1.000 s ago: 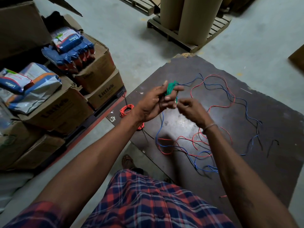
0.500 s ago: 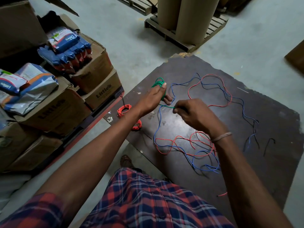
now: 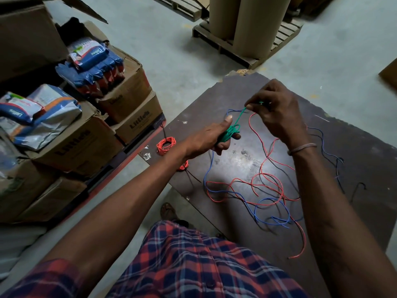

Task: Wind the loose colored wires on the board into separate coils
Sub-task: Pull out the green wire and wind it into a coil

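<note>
Nearest to me, my plaid shirt (image 3: 193, 265) is filling the bottom of the view, and my two bare forearms are reaching out over the dark board (image 3: 365, 168). On the board just past my lap, loose red wires (image 3: 268, 175) and blue wires (image 3: 270, 220) are lying tangled together, with a thin black wire (image 3: 357, 186) off to the right. My left hand (image 3: 212, 136) is gripping a small green coil (image 3: 228, 133), fingers curled round it and thumb sticking up. A green strand is running up from the coil to my right hand (image 3: 272, 112), which is pinching its free end between fingertips above the board. Left of my left hand, an orange coil (image 3: 165, 145) is lying at the board's edge. Farther left, cardboard boxes (image 3: 86, 143) are carrying stacked packets (image 3: 94, 61). Beyond the board, brown paper rolls (image 3: 255, 24) are standing on a wooden pallet (image 3: 232, 48).
</note>
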